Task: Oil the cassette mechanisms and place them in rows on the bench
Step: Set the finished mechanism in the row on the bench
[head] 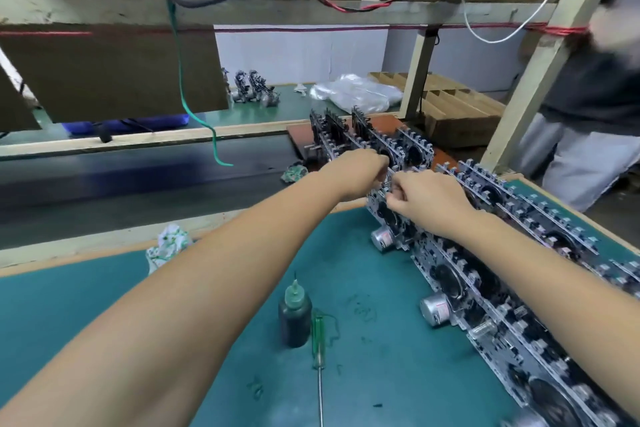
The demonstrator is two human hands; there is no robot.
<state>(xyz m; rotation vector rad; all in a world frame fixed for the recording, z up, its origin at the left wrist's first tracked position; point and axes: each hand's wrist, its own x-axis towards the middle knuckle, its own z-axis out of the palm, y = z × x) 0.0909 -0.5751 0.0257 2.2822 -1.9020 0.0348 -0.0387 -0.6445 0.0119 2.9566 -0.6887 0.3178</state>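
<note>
Metal cassette mechanisms (pixel 491 308) stand on edge in rows along the right side of the green bench mat (pixel 363 270), running from the near right corner to a red-brown board at the back. Both my hands reach to the far end of the front row. My left hand (pixel 360 170) has its fingers curled on the top edge of a cassette mechanism (pixel 388 215) there. My right hand (pixel 429 198) pinches the same mechanism from the right. A dark oil bottle (pixel 295 315) with a needle tip stands upright on the mat near me, apart from both hands.
A green-handled screwdriver (pixel 318 354) lies beside the bottle. Crumpled rags (pixel 168 246) sit at the mat's left edge. A dark conveyor belt (pixel 138 177) runs behind the bench. Wooden posts (pixel 540 55), a cardboard box (pixel 460 114) and a standing person (pixel 588 107) are at the right.
</note>
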